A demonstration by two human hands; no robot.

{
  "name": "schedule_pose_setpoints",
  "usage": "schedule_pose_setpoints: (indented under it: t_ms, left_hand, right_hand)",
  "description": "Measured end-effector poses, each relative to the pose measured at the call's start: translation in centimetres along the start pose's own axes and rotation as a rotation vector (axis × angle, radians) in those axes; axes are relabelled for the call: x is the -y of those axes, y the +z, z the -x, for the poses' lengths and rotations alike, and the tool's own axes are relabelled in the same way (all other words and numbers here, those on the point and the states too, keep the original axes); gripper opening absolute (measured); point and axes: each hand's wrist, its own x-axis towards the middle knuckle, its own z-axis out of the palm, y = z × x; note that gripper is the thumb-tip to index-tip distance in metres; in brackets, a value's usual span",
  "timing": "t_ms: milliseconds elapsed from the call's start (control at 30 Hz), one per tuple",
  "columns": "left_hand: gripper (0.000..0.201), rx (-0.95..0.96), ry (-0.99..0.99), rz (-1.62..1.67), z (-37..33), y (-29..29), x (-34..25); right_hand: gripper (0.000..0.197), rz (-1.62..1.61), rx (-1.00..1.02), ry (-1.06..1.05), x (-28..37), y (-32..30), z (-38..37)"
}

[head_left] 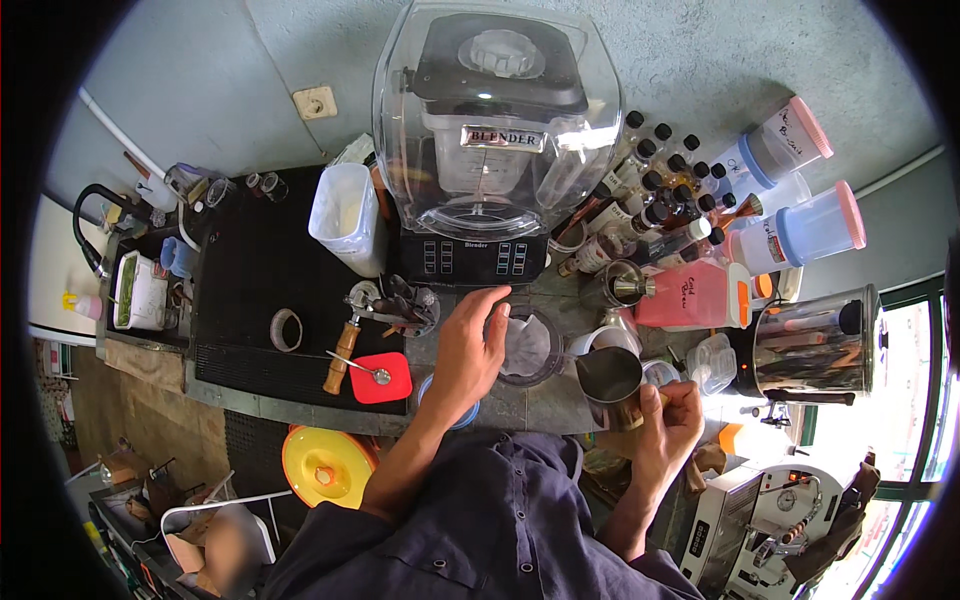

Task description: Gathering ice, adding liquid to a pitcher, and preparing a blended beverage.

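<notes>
My right hand [670,420] is closed round the handle of a metal pitcher [610,376], which is held over the front of the counter; its inside looks dark. My left hand [462,352] is raised with its fingers stretched out and holds nothing. Between the two hands stands a round vessel with a white cloth or paper filter [527,345] in its mouth. Left of my left hand, a spoon [378,376] lies across a red mat [384,390], beside a wooden-handled portafilter [343,355].
A blender [500,130] under a clear hood stands behind my hands. Several bottles [660,195], a pink jug [692,297] and a steel canister [815,345] crowd the right side. At the left are a white tub [345,220] and a tape roll [286,330].
</notes>
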Motion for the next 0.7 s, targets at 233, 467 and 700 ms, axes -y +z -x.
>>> schedule_pose_setpoints:
  t_ms: [233, 467, 700]
  left_hand:
    - [0.024, -0.006, -0.010, 0.014, 0.3, -0.4, 0.3]
    - [0.026, -0.011, -0.051, 0.035, 0.3, -1.0, -0.2]
    - [0.030, -0.041, -0.079, 0.021, 0.5, -1.6, -0.3]
  right_hand:
    - [0.030, 0.007, -0.007, -0.078, 0.4, 1.4, -2.0]
    - [0.031, -0.008, 0.038, -0.103, 1.8, 2.8, -2.4]
    - [0.029, -0.018, 0.122, -0.094, 1.7, 3.7, -1.8]
